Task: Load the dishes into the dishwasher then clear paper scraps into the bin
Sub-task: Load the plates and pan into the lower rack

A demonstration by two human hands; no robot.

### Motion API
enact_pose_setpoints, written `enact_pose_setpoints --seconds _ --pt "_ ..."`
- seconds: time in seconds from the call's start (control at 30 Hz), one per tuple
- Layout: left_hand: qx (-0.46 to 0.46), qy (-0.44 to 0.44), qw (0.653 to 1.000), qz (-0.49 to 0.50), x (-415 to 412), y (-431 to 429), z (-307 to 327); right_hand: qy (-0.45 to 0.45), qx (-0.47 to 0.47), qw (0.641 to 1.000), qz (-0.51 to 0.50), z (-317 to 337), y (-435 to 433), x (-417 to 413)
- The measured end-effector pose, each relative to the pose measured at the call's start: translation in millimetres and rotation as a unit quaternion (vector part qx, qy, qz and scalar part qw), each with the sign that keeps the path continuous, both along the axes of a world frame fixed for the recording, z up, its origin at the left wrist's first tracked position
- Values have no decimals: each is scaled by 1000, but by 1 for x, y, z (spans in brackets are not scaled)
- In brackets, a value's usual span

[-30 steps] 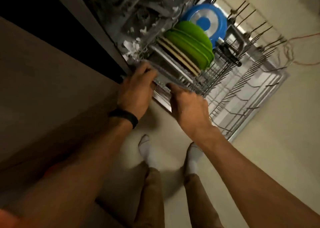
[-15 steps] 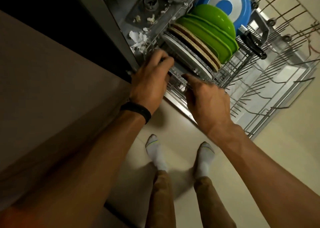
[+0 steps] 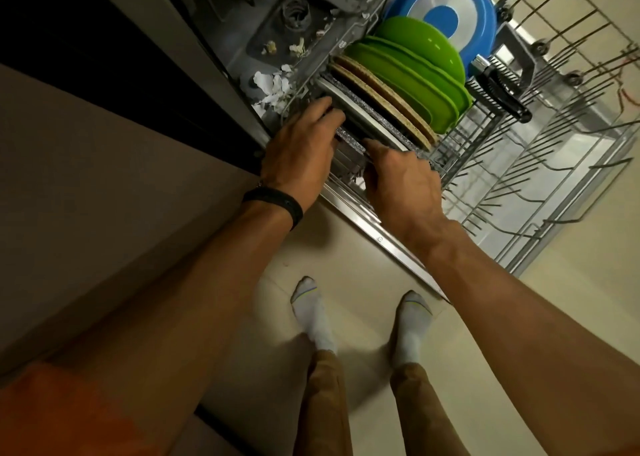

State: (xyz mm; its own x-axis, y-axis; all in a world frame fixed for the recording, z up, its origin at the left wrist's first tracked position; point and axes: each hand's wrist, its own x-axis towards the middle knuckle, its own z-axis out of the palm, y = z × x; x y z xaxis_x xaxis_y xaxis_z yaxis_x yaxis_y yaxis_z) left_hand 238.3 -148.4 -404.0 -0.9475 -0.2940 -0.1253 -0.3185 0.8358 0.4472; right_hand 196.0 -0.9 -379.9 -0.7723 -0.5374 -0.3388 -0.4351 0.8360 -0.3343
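- The grey dish (image 3: 348, 150) is held between both hands at the near end of the lower rack (image 3: 519, 185), just in front of the standing grey plate (image 3: 367, 123).
- The left hand (image 3: 301, 150) is clamped on it, with the fingers (image 3: 325, 109) curled over its left end.
- The right hand (image 3: 401, 185) is clamped on its other end: the thumb is laid along the upper edge and the remaining fingers are hidden beneath.
- The step in hand is judged to be seating this dish in a slot of the tines.
- It is best lowered evenly from both ends, kept parallel to the plate just beyond the fingertips, and released only once the tines are felt to be bearing it.
- The knuckles are best kept off the plate behind, so that the row of tan discs (image 3: 384, 98) and green plates (image 3: 415, 77) is not tipped.
- The dish is set on edge; its long axis runs from the left fingers across to the right thumb, and its faces are turned toward the wrists and toward the row.
- Paper scraps (image 3: 273, 90) are seen just beyond the left fingertips, on the tub floor, not yet cleared.
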Motion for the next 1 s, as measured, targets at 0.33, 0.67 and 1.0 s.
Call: enact_pose_setpoints --seconds 0.33,0.67,1.0 --pt "-6 22 999 -37 14 13 -8 5 -4 1000 7 -12 -8 -13" --pt "-28 -48 998 -15 5 6 -9 55 -94 994 8 -6 21 5" --pt "-51 -76 995 -45 19 23 3 43 -61 997 1 3 16 -10"
